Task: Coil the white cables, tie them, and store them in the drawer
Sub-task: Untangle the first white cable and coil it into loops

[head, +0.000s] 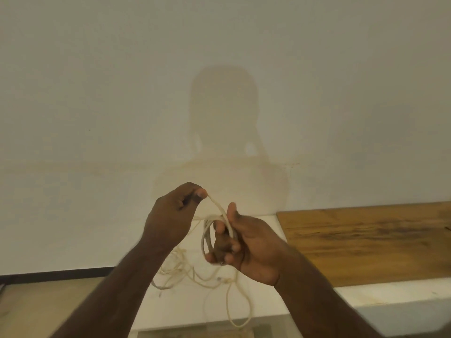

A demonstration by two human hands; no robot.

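Right hand (246, 242) hides the coil (207, 236) (partly); tangle (195, 274) blurred.

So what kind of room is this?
Probably a room in a home, though it's hard to say: a plain wall, a white ledge with a wooden board, and loose cables.

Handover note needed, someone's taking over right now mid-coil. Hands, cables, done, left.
Left hand: raised, pinching a strand of white cable between thumb and fingertips.
Right hand: gripping a small coil of a few loops; the pinched strand runs down into it.
The rest of the cables lie in a loose tangle on the white counter below the hands, one loop hanging over its front edge. Wooden board to the right.
Done: first few loops wound.
Left: finish coiling, tie, store. No tie on the coil yet; no drawer in view.
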